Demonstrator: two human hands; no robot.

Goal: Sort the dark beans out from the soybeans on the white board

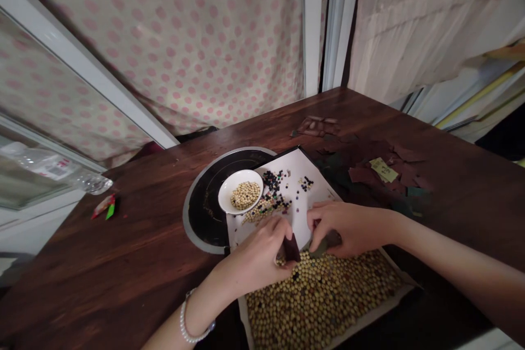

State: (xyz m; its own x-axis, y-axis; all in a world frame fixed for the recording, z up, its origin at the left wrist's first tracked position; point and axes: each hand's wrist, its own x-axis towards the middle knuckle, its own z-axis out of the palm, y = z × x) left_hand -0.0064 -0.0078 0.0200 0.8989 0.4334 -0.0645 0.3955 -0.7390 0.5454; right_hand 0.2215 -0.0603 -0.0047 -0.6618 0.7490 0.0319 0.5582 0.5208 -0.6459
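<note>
My left hand [264, 251], with a pearl bracelet at the wrist, grips a dark reddish-brown piece of card [292, 248]. Pinched in my right hand [338, 227] is a dark green piece of card [318, 248]. Both cards are low at the upper edge of a dense layer of small, round yellowish beads or beans [324, 301]; which kind I cannot tell. This layer lies on a white sheet [283, 161]. Farther up the sheet are scattered black and dark beads [274, 180] and some pale ones. A white bowl [223, 195] containing pale round pieces overlaps the sheet's left edge.
Under the bowl is a round black plate with a grey rim [191, 229]. Brown and green card scraps [404, 156], with a yellow note [383, 169], spread across the wooden table [106, 262] at right. A plastic bottle [57, 167] and a small red-green wrapper [104, 206] are at left.
</note>
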